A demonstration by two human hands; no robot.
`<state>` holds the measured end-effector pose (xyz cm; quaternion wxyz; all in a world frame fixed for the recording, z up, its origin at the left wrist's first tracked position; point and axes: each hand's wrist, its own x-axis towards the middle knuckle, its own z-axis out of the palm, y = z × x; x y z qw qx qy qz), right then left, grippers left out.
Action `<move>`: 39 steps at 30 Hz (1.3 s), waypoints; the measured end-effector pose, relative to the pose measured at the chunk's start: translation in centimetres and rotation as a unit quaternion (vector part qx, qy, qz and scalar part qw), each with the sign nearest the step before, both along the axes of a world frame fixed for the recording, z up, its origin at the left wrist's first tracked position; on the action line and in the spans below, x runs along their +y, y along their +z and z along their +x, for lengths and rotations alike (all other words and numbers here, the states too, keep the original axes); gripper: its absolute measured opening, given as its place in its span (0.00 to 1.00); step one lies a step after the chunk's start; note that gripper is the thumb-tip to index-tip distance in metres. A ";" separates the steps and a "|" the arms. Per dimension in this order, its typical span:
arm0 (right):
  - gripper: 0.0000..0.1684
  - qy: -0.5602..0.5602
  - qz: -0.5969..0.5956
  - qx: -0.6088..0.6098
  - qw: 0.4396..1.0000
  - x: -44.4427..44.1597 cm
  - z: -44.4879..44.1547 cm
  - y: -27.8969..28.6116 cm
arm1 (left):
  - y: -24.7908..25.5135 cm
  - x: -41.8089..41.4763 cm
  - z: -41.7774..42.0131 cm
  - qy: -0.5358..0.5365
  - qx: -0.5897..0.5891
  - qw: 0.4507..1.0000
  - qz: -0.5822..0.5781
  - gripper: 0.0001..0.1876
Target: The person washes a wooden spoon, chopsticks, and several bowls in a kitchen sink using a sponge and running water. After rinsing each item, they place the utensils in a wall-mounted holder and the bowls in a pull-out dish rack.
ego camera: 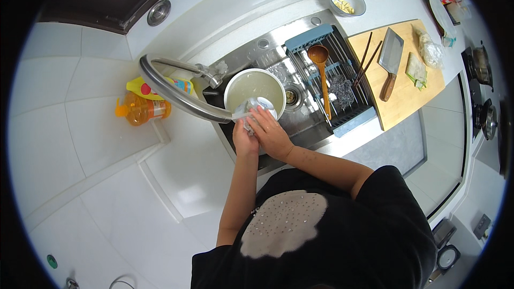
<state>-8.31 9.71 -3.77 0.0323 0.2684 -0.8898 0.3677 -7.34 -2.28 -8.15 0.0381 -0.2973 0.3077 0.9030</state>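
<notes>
Both hands are together under the end of the curved metal faucet (192, 106), at the near rim of a white pot (227, 92) standing in the sink with cloudy water inside. My left hand (245, 138) grips a pale dish (266, 104), with a greyish cloth (248, 129) bunched against it. Flat over the cloth and the dish lies my right hand (271, 132), its fingers pointing away from me. The faucet's end and the fingers hide part of the dish, so its full shape cannot be told.
A blue-ended drying rack (353, 122) over the sink holds a wooden ladle (323, 76) and a steel scourer (341, 91). On the right, a cutting board (429, 88) bears a cleaver (391, 54), chopsticks (371, 60) and a vegetable piece (416, 70). Bottles (138, 108) stand left; a bowl (357, 2) sits behind.
</notes>
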 end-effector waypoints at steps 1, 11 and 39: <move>0.26 -0.003 -0.002 0.009 1.000 0.3 0.3 -0.1 | -0.2 -0.1 -0.1 0.014 -0.008 0.999 0.043 0.20; 0.22 -0.256 -0.429 -0.483 0.720 2.0 -4.8 -6.7 | 3.6 -0.4 0.0 0.013 0.015 0.995 0.096 0.22; 0.19 -0.053 -0.163 -0.166 0.971 -0.3 -1.2 -0.6 | 3.3 -1.0 0.4 0.056 -0.085 0.989 -0.109 0.23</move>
